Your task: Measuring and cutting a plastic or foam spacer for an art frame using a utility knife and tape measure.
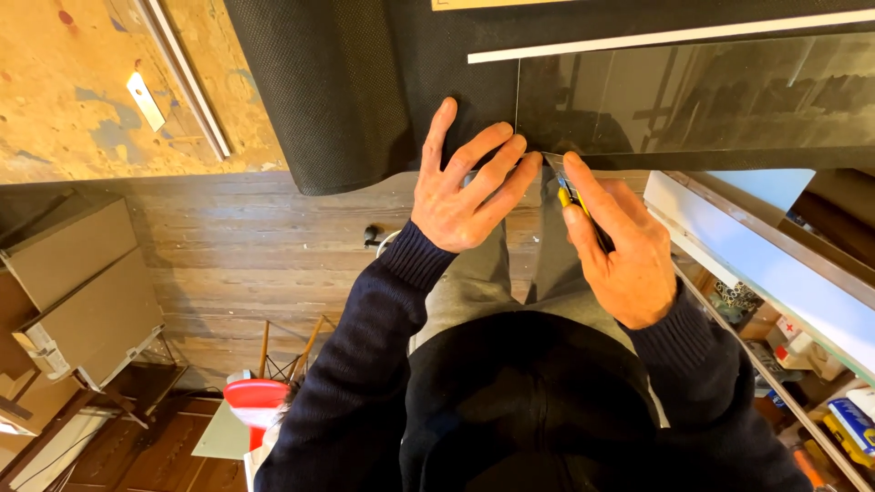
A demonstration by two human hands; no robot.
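Observation:
My left hand [465, 187] lies flat, fingers spread, on the near edge of a black mesh mat [346, 82] beside a dark glossy sheet [693, 91]. My right hand [615, 246] grips a yellow and black utility knife [574, 200], its tip at the near left corner of the glossy sheet. The forefinger runs along the top of the knife. Both hands almost touch at the fingertips. Much of the knife is hidden in my fist.
A white strip [665, 38] lies along the far edge of the glossy sheet. The worn wooden bench top [73, 100] with a metal rail [187, 77] is at left. Below are wooden floorboards [237, 264], cardboard boxes [82, 292], a red stool [255, 401] and shelves with small items [802, 346].

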